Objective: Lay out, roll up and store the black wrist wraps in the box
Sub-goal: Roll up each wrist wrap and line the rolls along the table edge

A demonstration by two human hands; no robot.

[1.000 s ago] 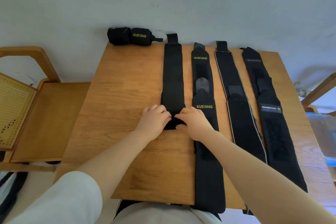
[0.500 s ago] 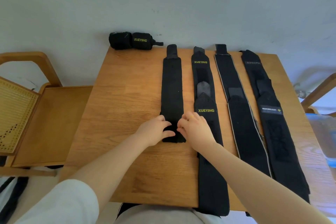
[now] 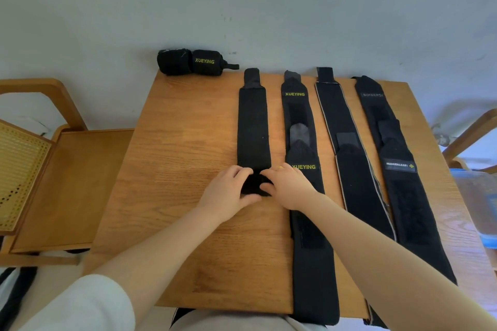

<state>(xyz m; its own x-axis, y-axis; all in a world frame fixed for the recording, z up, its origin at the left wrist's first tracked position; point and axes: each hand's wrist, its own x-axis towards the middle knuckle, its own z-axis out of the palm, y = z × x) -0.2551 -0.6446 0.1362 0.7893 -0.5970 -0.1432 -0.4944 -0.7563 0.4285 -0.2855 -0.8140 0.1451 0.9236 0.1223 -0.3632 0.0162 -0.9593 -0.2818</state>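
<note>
Bench: a square, honey-coloured wooden bench (image 3: 188,169) against a pale wall; clock directions are read from its middle.
Wrap in hand: a long black fabric wrist wrap (image 3: 254,126), the leftmost of the four strips, running from the middle toward 12 o'clock. Its near end is curled into a small black roll (image 3: 252,185) close to the bench's middle.
Left grip: the left hand (image 3: 228,191) is clenched on the roll's left end, thumb on the near side, fingers over the top.
Right grip: the right hand (image 3: 289,187) is clenched on the roll's right end, a gold ring on one finger.
Other strips: a black wrap printed XUEYING in yellow (image 3: 305,158), a black wrap with pale edging (image 3: 349,158) and a black wrap with a grey label patch (image 3: 392,158) lie flat side by side from 1 to 3 o'clock, near ends hanging over the bench's front edge.
Done so far: two rolled black wraps (image 3: 192,62) sit at the far edge, about 11 o'clock.
Box: likely the translucent blue plastic bin (image 3: 477,196) beyond the bench at 3 o'clock, only partly in view.
Risk, skew: uneven pressure between the hands would probably make the roll wander sideways and come out cone-shaped.
Risk, looseness: a slack start may leave the roll spongy and liable to spring open.
Risk, snagging: the right wrist lies over the XUEYING strip and could drag it out of line.
</note>
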